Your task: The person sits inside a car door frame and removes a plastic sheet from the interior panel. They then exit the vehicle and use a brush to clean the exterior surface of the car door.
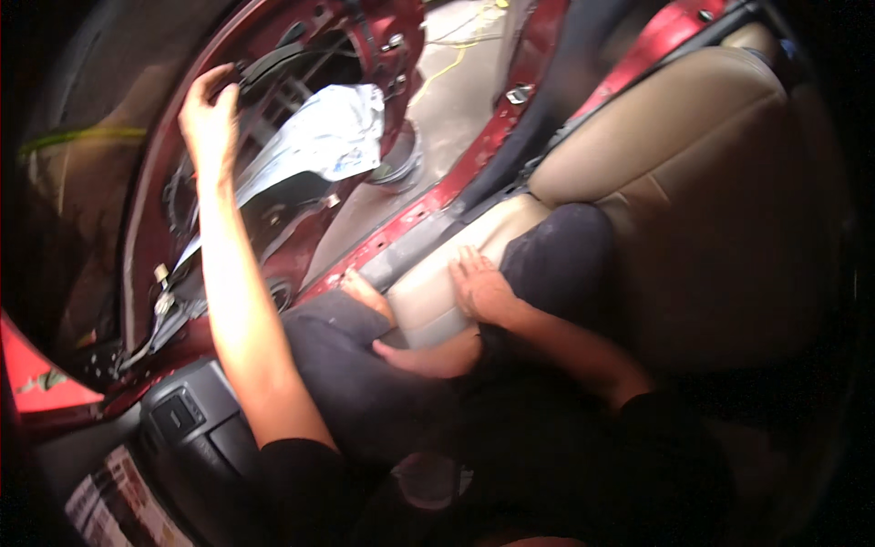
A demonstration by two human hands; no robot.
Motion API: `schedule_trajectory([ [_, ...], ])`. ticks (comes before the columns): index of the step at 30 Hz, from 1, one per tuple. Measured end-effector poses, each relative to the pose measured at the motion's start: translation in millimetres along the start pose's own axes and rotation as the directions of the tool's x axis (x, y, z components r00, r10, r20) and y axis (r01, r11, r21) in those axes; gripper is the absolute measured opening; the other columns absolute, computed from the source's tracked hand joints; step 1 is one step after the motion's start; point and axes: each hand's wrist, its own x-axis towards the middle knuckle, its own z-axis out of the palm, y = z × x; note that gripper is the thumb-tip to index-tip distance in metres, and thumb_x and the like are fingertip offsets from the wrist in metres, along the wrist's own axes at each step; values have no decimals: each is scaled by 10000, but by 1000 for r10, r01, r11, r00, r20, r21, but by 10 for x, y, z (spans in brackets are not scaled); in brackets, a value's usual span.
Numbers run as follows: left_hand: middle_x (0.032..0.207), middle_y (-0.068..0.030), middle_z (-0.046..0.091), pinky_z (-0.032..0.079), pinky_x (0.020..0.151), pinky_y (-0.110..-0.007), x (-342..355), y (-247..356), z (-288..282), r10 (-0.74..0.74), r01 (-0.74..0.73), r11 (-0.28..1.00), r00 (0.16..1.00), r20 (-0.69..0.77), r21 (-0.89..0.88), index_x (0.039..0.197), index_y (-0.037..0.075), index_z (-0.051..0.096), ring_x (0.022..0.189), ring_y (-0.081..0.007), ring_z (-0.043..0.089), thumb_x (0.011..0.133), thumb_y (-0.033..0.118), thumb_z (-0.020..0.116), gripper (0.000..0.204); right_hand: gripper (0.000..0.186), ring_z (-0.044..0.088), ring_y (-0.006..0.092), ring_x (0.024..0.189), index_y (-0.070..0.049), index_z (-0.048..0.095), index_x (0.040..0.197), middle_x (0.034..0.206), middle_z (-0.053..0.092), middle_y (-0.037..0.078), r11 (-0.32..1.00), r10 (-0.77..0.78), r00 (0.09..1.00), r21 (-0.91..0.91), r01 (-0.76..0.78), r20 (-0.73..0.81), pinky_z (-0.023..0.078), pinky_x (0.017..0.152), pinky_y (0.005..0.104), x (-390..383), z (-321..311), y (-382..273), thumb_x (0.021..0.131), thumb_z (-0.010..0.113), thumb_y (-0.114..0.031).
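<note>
My left arm stretches out to the stripped dark-red car door (164, 155). My left hand (211, 118) is at its upper edge, with fingers and thumb curled in beside the end of a black curved strip (283, 62). What lies between those fingertips is too small to make out. A crumpled silvery-white sheet (328, 132) hangs over the door's inner opening, near that hand. My right hand (483, 287) rests flat on the tan seat cushion (424, 296), fingers stretched out, holding nothing.
The tan seat back (665, 128) rises at right. The red door sill (437, 196) runs alongside the seat. Loose wires with connectors (164, 301) hang at the door's lower left. A dark dashboard panel (200, 410) stands at lower left. A yellow cord (447, 68) lies on the ground outside.
</note>
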Motion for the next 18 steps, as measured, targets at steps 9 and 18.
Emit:
schedule_trajectory([
  [9, 1051, -130, 738, 537, 939, -323, 42, 11, 15, 18, -18, 1000, 998, -54, 15, 1123, -20, 701, 983, -196, 701, 831, 25, 640, 301, 605, 438, 480, 1356, 50, 529, 1375, 1458, 411, 375, 992, -117, 990, -47, 114, -72, 365, 1124, 544, -137, 152, 65, 864, 630, -258],
  [18, 1054, -151, 739, 537, 945, -329, 15, 66, 59, 48, -46, 999, 996, -78, 18, 1118, -40, 689, 985, -215, 711, 821, 4, 607, 311, 585, 449, 481, 1342, 44, 534, 1364, 1461, 409, 376, 988, -145, 987, 48, 148, -66, 387, 1107, 516, -146, 16, 140, 862, 639, -237],
])
